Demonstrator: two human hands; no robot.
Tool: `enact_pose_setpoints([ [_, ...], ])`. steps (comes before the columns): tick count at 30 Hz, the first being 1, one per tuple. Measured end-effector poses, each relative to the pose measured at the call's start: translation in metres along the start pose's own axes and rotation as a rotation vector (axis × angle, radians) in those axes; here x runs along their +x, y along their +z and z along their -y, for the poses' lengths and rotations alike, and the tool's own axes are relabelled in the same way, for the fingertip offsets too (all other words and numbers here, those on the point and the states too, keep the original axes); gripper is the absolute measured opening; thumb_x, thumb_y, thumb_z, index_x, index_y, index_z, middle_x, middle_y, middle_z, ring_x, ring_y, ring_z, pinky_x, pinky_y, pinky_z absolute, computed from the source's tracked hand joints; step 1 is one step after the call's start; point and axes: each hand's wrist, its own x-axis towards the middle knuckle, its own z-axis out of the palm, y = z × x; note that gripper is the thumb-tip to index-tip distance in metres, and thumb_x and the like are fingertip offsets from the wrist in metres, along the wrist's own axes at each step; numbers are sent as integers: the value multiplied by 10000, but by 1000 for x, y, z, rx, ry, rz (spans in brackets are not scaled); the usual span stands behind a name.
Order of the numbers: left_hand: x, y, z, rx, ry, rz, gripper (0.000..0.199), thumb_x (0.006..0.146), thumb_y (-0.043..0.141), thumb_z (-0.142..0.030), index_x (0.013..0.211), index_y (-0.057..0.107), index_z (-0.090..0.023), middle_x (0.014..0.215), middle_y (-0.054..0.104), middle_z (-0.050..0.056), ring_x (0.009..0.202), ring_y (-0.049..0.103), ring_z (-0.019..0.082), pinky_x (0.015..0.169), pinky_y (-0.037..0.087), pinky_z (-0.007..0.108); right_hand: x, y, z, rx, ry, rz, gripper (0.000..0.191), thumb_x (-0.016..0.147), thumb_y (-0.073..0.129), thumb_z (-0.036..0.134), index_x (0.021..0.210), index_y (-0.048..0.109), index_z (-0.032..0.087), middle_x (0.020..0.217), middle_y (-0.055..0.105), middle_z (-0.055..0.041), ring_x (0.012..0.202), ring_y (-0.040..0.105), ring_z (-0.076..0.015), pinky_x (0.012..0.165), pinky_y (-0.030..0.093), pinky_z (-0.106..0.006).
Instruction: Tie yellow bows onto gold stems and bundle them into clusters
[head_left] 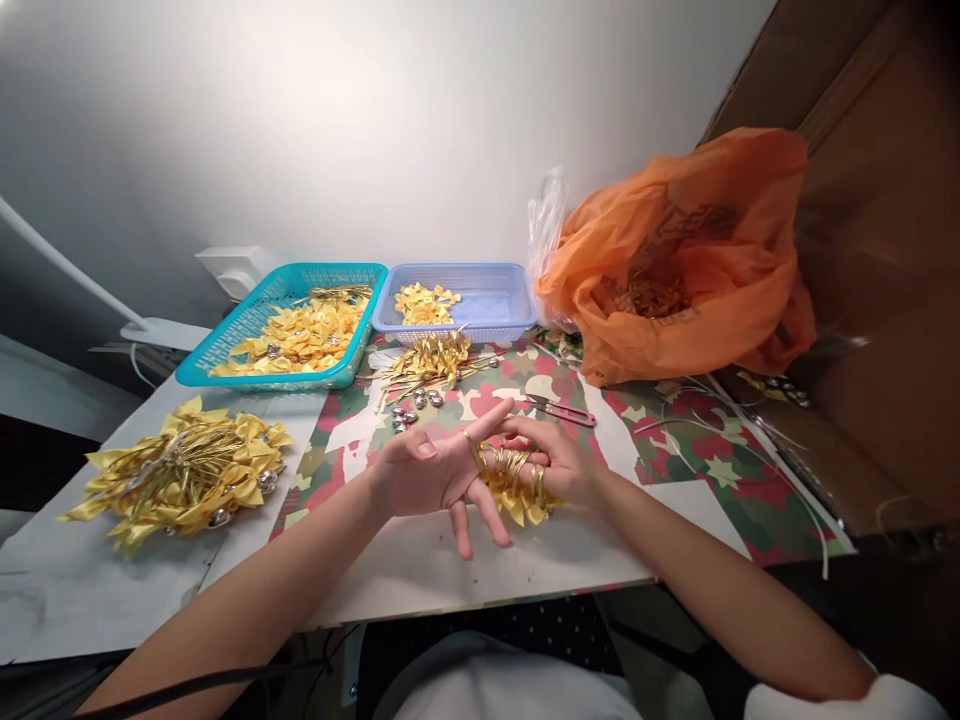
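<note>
My left hand is palm up over the front of the table, fingers spread apart. A gold loop crosses the base of its index finger. Touching it from the right is my right hand, its fingers curled and threaded through several gold wire loops. Yellow ribbon bows hang below those loops, under the right hand's fingers. Behind the hands lie silver beads, a pair of thread snips and a pile of gold-stemmed bows. The overlapping fingers partly hide each other.
At the back stand a teal basket of yellow bows and a blue basket with fewer. A large bow bundle lies left. An orange plastic bag stands right, beside cardboard. White cords trail over the right edge.
</note>
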Motion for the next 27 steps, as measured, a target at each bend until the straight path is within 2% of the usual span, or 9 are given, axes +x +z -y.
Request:
enact_pose_setpoints([
  [3, 1, 1, -6, -20, -27, 21, 1122, 592, 604, -388, 1548, 18, -397, 1217, 687, 80, 894, 726, 360, 514, 536, 352, -1, -1, -1, 214, 20, 57, 394, 850, 598, 380, 1195, 617, 189, 1128, 652, -94, 1000, 637, -213, 838, 517, -346],
  [5, 0, 3, -9, -20, -47, 18, 1118, 583, 596, -394, 1548, 32, -407, 1355, 608, 82, 946, 715, 369, 538, 554, 373, -2, -2, -1, 237, 19, 57, 380, 865, 593, 371, 1198, 620, 190, 1126, 658, -95, 1020, 635, -216, 855, 514, -351],
  [7, -1, 4, -10, -5, -70, 7, 1123, 583, 585, -391, 1551, 16, -401, 1397, 574, 81, 995, 702, 378, 575, 569, 397, -2, -2, -1, 182, 4, 44, 365, 872, 583, 345, 1198, 621, 186, 1108, 667, -94, 999, 640, -213, 836, 519, -345],
  [12, 1, 9, -15, -2, -98, -21, 1096, 591, 567, -385, 1560, 57, -366, 1343, 610, 83, 1010, 700, 364, 614, 581, 399, -1, 0, 1, -48, -78, 26, 399, 849, 528, 221, 1241, 591, 185, 995, 691, -64, 843, 651, -189, 727, 529, -309],
  [17, 4, 8, -16, -21, -82, -5, 1015, 667, 541, -442, 1567, 95, -291, 1070, 737, 85, 1038, 696, 348, 541, 549, 300, 2, -3, -3, -245, -235, 2, 491, 716, 499, 148, 1192, 613, 178, 1067, 675, -77, 948, 632, -219, 780, 531, -341],
  [19, 3, 3, -12, -32, -46, -40, 970, 707, 511, -479, 1566, 122, -254, 1037, 747, 102, 1061, 690, 340, 515, 536, 268, 4, -5, -7, -336, -289, -23, 511, 679, 497, 129, 1175, 615, 172, 1098, 663, -93, 992, 619, -234, 818, 529, -372],
  [23, -5, -13, 1, -63, 39, -146, 797, 778, 490, -472, 1519, 304, -245, 1103, 726, 113, 1028, 706, 322, 546, 582, 288, 7, -5, -14, -486, -389, -126, 387, 741, 494, 89, 1094, 623, 179, 1033, 683, -95, 952, 623, -226, 849, 517, -411],
  [27, -13, -23, 7, -42, 88, -272, 489, 874, 458, -305, 1356, 522, -252, 1160, 691, 102, 998, 721, 295, 600, 625, 309, 8, -5, -13, -526, -396, -186, 312, 814, 534, 101, 1098, 610, 206, 1065, 702, -90, 1017, 630, -230, 900, 504, -420],
])
